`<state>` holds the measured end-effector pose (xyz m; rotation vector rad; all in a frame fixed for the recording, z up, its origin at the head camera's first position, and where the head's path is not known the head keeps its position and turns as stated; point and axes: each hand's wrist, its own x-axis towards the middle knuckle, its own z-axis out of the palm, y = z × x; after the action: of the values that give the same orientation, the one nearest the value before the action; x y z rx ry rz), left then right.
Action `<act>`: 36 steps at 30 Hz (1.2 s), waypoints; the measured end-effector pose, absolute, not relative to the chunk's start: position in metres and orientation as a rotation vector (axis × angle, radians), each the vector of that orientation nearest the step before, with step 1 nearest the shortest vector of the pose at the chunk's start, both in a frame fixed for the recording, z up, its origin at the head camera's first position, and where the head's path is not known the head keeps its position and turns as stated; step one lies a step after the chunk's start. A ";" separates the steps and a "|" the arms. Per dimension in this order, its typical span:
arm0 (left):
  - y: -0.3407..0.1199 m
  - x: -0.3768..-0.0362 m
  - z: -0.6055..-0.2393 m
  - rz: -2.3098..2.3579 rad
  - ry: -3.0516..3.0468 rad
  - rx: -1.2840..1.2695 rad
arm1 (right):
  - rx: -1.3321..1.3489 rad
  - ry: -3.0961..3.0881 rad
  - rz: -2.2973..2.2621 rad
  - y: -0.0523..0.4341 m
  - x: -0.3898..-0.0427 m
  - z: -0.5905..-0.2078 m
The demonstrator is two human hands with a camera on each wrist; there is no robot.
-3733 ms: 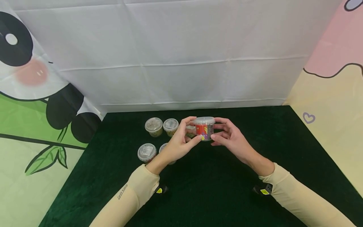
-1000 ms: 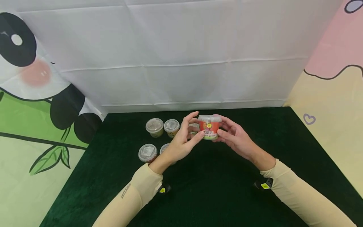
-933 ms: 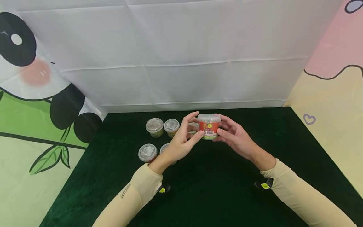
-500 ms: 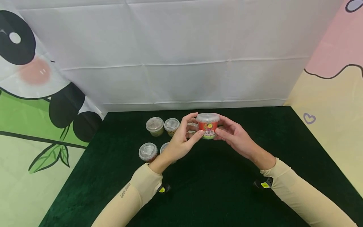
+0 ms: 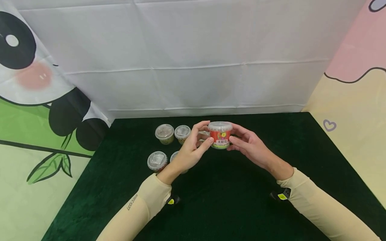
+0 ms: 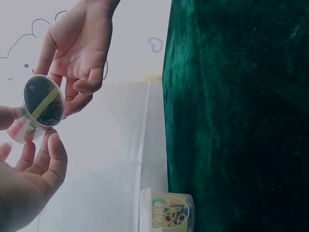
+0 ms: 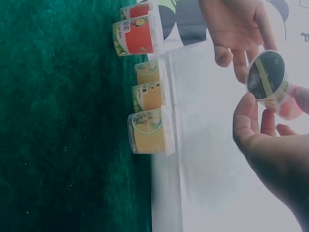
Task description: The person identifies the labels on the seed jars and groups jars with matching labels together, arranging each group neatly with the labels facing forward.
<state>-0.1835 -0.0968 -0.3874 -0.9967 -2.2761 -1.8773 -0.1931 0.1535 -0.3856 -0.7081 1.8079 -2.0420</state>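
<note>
Both hands hold a small round plastic tub [image 5: 220, 135] above the table in the head view. It has a clear lid and a red label with a flower picture and the words "My little garden". My left hand [image 5: 192, 147] grips its left side, thumb on the front. From the right, my right hand [image 5: 253, 147] pinches the tub between thumb and fingers. The left wrist view shows the tub's dark round base [image 6: 44, 102] with a yellow-green strip across it.
Several similar lidded tubs stand on the dark green cloth [image 5: 229, 201], left of the held one: two at the back [image 5: 164, 134], a red-labelled one in front [image 5: 157, 161], others partly behind my left hand. A white curtain [image 5: 193, 60] hangs behind the table.
Between both hands, the tub has turned from its dark text panel to the flower picture. Over the last second it has shifted slightly left; the standing tubs have stayed put.
</note>
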 end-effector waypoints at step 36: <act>-0.105 -0.189 -0.383 -1.794 -2.382 -1.027 | -0.657 1.814 -2.028 0.155 -0.196 -0.386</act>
<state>-0.1886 -0.1053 -0.3828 -1.0271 -2.3821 -1.7945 -0.1963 0.1551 -0.3857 -0.6571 1.8144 -2.0277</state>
